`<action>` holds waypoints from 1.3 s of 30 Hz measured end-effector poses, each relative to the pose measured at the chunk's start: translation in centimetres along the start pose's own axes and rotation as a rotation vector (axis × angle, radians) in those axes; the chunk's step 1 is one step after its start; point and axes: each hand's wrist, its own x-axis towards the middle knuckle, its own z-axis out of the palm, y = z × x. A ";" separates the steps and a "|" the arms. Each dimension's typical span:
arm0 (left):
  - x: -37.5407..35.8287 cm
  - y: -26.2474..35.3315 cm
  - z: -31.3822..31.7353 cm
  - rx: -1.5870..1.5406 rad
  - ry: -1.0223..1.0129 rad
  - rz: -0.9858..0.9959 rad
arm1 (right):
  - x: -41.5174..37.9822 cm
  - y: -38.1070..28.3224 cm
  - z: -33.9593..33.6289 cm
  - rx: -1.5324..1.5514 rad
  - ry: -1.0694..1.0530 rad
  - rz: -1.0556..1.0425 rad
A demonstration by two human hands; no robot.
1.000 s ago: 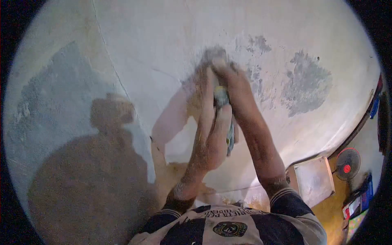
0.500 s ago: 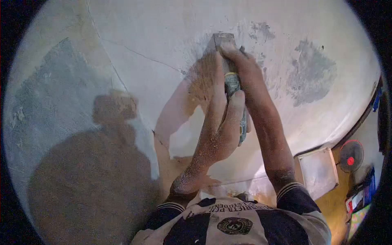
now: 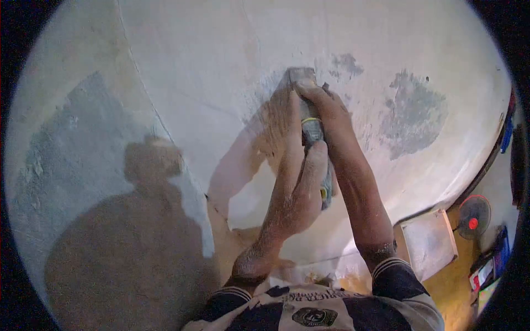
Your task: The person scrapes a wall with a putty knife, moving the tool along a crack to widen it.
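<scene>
Both of my hands are on a scraper (image 3: 312,131) with a dark, patterned handle and a yellow band. Its wide, dusty blade (image 3: 302,73) meets the pale wall at the upper middle. My left hand (image 3: 302,190) is closed around the handle, its thumb lying along it and fingers reaching up the near side. My right hand (image 3: 326,105) grips higher up, close to the blade, with the thumb pressed on it. White dust covers both hands and forearms. Grey scraped streaks mark the wall (image 3: 259,91) around the blade.
Grey bare patches (image 3: 417,113) show on the wall to the right and a larger one (image 3: 83,138) to the left. A crack (image 3: 144,91) runs down the wall. At lower right are a pale square panel (image 3: 429,245) and a fan (image 3: 474,218). My shadow falls at left.
My hands and the scraper appear lower in view, and the wall marks have shifted down too as the head view moved. Both hands keep hold of the scraper.
</scene>
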 end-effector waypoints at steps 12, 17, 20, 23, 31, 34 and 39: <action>-0.9 -1.6 -0.8 -0.046 0.028 0.001 | -0.6 2.9 -0.4 -0.097 -0.035 -0.059; -4.9 -8.7 -4.6 0.075 0.136 -0.052 | -3.7 10.2 -0.2 -0.182 -0.056 0.040; -6.3 -9.6 -6.4 0.128 0.191 -0.074 | -4.9 12.0 0.5 -0.132 -0.156 0.035; -7.2 -9.8 -6.4 -0.046 0.266 -0.104 | -6.2 11.6 1.0 -0.185 -0.196 0.074; -9.7 -10.4 -6.3 -0.220 0.323 -0.344 | -8.2 13.2 -0.6 -0.299 -0.307 0.081; -10.6 -11.8 -6.0 -0.200 0.279 -0.277 | -8.9 12.8 -1.1 -0.300 -0.277 0.097; -12.2 -14.4 -6.5 -0.216 0.170 -0.312 | -10.5 12.5 -2.4 -0.290 -0.254 0.143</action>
